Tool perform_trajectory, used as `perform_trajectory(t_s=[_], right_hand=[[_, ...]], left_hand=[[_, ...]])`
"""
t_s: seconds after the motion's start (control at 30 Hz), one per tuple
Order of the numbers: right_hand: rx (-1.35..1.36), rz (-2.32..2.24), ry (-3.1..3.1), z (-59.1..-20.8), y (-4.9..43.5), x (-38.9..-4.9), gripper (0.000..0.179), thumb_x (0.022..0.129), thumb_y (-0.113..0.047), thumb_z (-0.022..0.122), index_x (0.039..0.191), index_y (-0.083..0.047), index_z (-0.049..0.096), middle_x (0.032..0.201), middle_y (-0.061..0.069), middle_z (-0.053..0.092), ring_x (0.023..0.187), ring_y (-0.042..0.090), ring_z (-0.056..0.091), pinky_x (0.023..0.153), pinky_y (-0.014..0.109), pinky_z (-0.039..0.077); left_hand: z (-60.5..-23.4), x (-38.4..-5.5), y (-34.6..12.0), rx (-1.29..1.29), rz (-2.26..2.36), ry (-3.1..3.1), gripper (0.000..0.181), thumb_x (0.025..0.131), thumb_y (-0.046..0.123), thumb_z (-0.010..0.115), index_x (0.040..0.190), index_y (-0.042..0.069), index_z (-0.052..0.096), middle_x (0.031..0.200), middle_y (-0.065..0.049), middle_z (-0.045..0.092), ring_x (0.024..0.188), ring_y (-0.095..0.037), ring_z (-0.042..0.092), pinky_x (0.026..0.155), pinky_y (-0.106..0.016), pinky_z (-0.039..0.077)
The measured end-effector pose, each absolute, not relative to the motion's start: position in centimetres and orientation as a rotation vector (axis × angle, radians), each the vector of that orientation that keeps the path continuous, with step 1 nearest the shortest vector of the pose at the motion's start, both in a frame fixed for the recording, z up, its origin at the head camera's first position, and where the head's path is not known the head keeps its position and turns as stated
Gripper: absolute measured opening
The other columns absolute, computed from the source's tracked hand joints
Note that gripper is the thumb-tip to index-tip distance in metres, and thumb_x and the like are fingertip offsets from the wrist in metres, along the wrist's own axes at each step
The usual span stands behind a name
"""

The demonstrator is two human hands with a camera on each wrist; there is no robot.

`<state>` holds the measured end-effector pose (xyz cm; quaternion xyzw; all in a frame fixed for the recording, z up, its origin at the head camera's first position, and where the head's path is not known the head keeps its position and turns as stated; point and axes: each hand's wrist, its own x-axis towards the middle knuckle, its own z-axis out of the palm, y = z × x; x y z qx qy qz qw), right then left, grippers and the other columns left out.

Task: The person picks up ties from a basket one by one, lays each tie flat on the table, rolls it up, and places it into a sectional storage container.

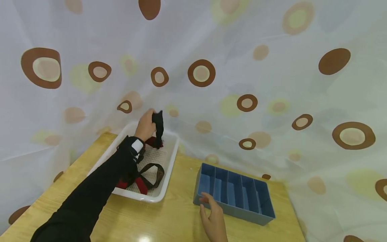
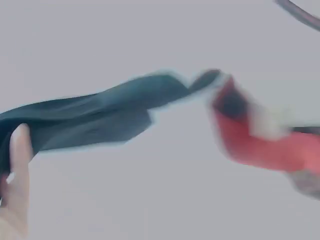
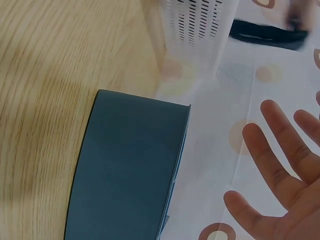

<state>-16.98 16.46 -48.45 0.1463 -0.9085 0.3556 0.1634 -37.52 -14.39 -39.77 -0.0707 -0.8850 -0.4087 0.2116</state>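
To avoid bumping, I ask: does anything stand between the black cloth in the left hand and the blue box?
Only the right rim of the white basket stands between the black cloth and the blue box; the cloth appears raised. The right hand seems beside this path.

Hangs limp as a creased black strip (image 1: 159, 126) from the left hand (image 1: 145, 126), at one o'clock over the white basket (image 1: 173, 158).

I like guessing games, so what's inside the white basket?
The white basket holds a looped dark strap and red fabric. Over it, the left hand holds a black cloth. The black sleeve hides part of the basket, so I can't tell what's under there.
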Motion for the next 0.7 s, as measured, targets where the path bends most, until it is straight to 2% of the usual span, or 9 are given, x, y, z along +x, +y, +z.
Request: perform_trajectory(t_s=[0.07, 0.13, 0.23, 0.33, 0.43, 0.63, 0.7], right_hand=[[0.405, 1.031, -2.593, -48.3, 16.5, -17.0, 0.031, 0.087, -0.002, 0.061, 0.118, -0.004, 0.058, 0.096, 0.005, 0.069, 0.092, 0.022, 0.065, 0.082, 0.044, 0.051], [0.392, 1.054, -2.600, -48.2, 16.4, -17.1, 0.031, 0.087, -0.002, 0.061, 0.118, -0.004, 0.058, 0.096, 0.005, 0.069, 0.093, 0.023, 0.065, 0.083, 0.045, 0.051], [0.388, 1.080, -2.617, -47.8, 16.3, -17.1, 0.032, 0.089, -0.002, 0.059, 0.120, -0.004, 0.057, 0.099, 0.007, 0.068, 0.096, 0.026, 0.064, 0.085, 0.047, 0.050], [0.385, 1.102, -2.641, -47.6, 16.2, -17.0, 0.032, 0.090, -0.003, 0.058, 0.121, -0.004, 0.056, 0.101, 0.007, 0.068, 0.098, 0.027, 0.063, 0.085, 0.048, 0.049], [0.373, 1.132, -2.664, -47.6, 15.9, -16.7, 0.033, 0.090, -0.003, 0.058, 0.122, -0.004, 0.055, 0.101, 0.007, 0.067, 0.099, 0.027, 0.063, 0.086, 0.048, 0.049], [0.342, 1.168, -2.692, -47.9, 15.7, -16.3, 0.034, 0.090, -0.005, 0.058, 0.124, -0.005, 0.054, 0.102, 0.006, 0.067, 0.102, 0.027, 0.062, 0.089, 0.048, 0.048], [0.349, 1.169, -2.693, -48.0, 15.6, -16.3, 0.035, 0.089, -0.004, 0.058, 0.124, -0.005, 0.054, 0.102, 0.006, 0.067, 0.102, 0.027, 0.062, 0.089, 0.048, 0.048]], left_hand=[[-35.6, -36.8, -13.9, -0.172, -1.218, -2.249, 0.035, 0.084, -0.009, 0.046, 0.118, -0.003, 0.047, 0.116, -0.025, 0.056, 0.102, -0.036, 0.054, 0.091, -0.047, 0.044], [-33.0, -36.5, -13.8, -0.196, -1.224, -2.134, 0.037, 0.082, -0.008, 0.046, 0.119, -0.003, 0.048, 0.118, -0.025, 0.056, 0.106, -0.035, 0.053, 0.096, -0.046, 0.042], [-31.8, -36.3, -14.1, -0.264, -1.165, -2.156, 0.038, 0.081, -0.007, 0.046, 0.118, 0.000, 0.052, 0.119, -0.023, 0.059, 0.107, -0.035, 0.055, 0.096, -0.046, 0.042], [-33.3, -36.1, -14.7, -0.311, -1.066, -2.372, 0.038, 0.079, -0.006, 0.048, 0.115, 0.005, 0.055, 0.115, -0.020, 0.062, 0.102, -0.036, 0.058, 0.089, -0.048, 0.045], [-37.0, -36.0, -15.6, -0.357, -0.901, -2.668, 0.038, 0.079, -0.006, 0.050, 0.114, 0.006, 0.058, 0.115, -0.020, 0.063, 0.102, -0.037, 0.059, 0.085, -0.048, 0.046], [-44.0, -34.6, -17.3, -0.220, -0.589, -3.015, 0.049, 0.087, -0.001, 0.052, 0.135, -0.001, 0.043, 0.118, -0.034, 0.050, 0.090, -0.044, 0.057, 0.071, -0.048, 0.048], [-45.1, -34.0, -17.6, -0.158, -0.548, -3.002, 0.048, 0.087, 0.000, 0.053, 0.133, -0.005, 0.041, 0.114, -0.035, 0.048, 0.087, -0.045, 0.055, 0.070, -0.050, 0.047]])
